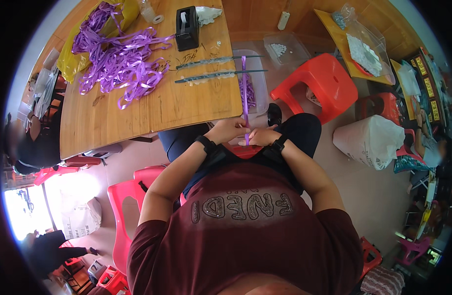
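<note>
While the left hand (pixel 227 130) and right hand (pixel 263 137) pinch a purple ribbon (pixel 246 110), a translucent bin (pixel 261 88) holds purple strips (pixel 250 94).

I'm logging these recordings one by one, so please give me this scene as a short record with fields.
Left hand: fingers on a purple ribbon
Right hand: fingers on the same ribbon, beside the left hand
Rods: two, dark, on the table, ends past its right edge
On table: ribbon pile, black tape dispenser
Bin: right of table, purple ribbon inside
Stool: red, right of bin
</note>
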The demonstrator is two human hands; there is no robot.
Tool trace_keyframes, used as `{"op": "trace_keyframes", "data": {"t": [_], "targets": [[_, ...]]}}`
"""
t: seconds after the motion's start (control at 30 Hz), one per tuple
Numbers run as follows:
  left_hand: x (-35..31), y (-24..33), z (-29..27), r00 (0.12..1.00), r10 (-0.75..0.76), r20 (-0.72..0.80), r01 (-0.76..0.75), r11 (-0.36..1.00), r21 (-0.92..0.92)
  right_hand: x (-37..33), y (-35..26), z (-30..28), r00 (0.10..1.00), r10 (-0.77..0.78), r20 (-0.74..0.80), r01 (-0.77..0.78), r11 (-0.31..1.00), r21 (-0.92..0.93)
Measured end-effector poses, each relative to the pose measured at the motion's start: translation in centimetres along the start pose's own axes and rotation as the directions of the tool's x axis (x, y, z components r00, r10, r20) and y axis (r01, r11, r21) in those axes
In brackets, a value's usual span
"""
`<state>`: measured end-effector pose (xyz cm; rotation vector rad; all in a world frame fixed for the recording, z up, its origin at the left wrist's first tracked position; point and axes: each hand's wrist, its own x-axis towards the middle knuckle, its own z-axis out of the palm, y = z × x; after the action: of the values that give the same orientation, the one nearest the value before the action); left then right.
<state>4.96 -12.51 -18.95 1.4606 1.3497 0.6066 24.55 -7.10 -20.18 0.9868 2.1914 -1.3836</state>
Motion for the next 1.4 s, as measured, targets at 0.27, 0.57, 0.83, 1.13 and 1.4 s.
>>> {"op": "trace_keyframes", "data": {"t": [0.27, 0.57, 0.83, 1.13, 1.4], "targets": [[-1.2, 3.0, -0.3, 0.999, -0.023, -0.029, 0.027, 0.99, 0.137, -1.4, 1.1, -3.3, 0.885, -0.098, -0.455, 0.341, 0.802, 0.49], [-1.8, 4.2, 0.3, 0.99, 0.134, -0.039, -0.131, 0.989, 0.067, -0.2, -5.9, -8.0, 0.637, -0.087, -0.766, 0.589, 0.696, 0.41], [-3.3, 5.6, -0.2, 0.982, 0.17, 0.084, -0.179, 0.977, 0.117, 0.6, -7.5, -9.8, 0.67, -0.063, -0.739, 0.708, 0.351, 0.612], [-4.6, 8.1, -1.4, 0.963, 0.154, 0.22, -0.179, 0.979, 0.098, -0.1, -8.0, -9.2, 0.632, -0.07, -0.772, 0.74, 0.351, 0.574], [-7.5, 13.8, -3.5, 0.766, 0.569, 0.298, -0.56, 0.819, -0.126, -1.5, -7.9, -10.2, 0.735, -0.057, -0.675, 0.636, 0.401, 0.659]]}}
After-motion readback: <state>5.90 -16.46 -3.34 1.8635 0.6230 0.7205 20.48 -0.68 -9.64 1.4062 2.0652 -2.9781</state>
